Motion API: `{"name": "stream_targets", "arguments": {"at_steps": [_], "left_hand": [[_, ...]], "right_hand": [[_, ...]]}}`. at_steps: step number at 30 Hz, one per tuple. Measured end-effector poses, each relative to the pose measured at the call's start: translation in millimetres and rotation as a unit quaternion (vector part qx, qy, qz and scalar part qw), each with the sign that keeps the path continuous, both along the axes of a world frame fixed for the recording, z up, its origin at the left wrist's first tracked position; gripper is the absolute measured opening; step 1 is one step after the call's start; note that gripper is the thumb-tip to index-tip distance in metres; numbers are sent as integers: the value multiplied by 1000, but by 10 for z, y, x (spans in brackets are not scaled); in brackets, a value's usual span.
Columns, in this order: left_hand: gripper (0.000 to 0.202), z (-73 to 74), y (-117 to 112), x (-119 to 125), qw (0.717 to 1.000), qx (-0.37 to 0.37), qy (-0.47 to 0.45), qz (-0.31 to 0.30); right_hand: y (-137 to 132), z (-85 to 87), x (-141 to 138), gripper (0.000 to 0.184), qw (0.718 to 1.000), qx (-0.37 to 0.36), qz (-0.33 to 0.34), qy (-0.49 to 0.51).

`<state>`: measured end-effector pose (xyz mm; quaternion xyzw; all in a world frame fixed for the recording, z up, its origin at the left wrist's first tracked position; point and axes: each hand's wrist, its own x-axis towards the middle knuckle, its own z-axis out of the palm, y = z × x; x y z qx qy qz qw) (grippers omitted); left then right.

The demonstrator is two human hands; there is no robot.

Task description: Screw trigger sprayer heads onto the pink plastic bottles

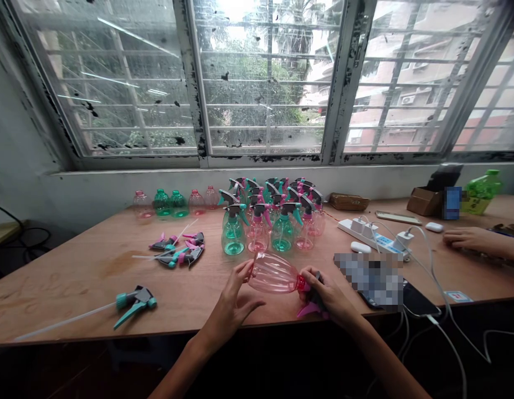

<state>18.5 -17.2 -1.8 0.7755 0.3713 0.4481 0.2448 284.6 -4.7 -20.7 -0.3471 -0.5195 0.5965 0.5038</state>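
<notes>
A clear pink bottle [274, 272] lies sideways in the air above the table's front edge, its neck to the right. The fingers of my left hand [236, 296] touch its base, while the thumb is stretched out below, off the bottle. My right hand [323, 291] is closed around a pink and black spray head [313, 307] at the bottle's neck; the fingers partly hide it. Whether the head is fastened on the neck, I cannot tell. Just behind stand several pink and green spray bottles [283, 234] with heads on.
A teal and black spray head [136, 302] with a long tube lies front left, and a pile of spray heads [180, 252] behind it. Headless bottles [179, 204] line the wall. To the right are a power strip [375, 238], cables, a phone [421, 299] and another person's hand [464, 238].
</notes>
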Motion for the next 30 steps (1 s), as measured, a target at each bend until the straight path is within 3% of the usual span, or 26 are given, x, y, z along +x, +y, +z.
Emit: {"name": "stream_targets", "arguments": {"at_steps": [5,9,12,14,18,23,30], "left_hand": [[48,-8,6,10,999,-9,-11,49],[32,-8,-19,10,995,26,-22,92],[27,6,-41,18,995,23,-30,93],[32,16,-45,19,998,3,-23,65],[65,35,-28,1,1000,-2,0,26],[85,48,-11,-26,1000,-5,18,-8],[86,-47,28,-29,999,-40,13,-16]], "right_hand": [[0,-2,3,43,1000,6,-2,-6],[9,-4,2,44,1000,0,-7,-21],[8,16,-11,45,1000,8,-1,-20],[0,37,-22,46,1000,5,-7,-22],[-10,57,-31,49,999,2,-26,-23],[-2,22,-9,46,1000,6,-16,-24],[10,-26,24,42,999,2,-29,-45]]}}
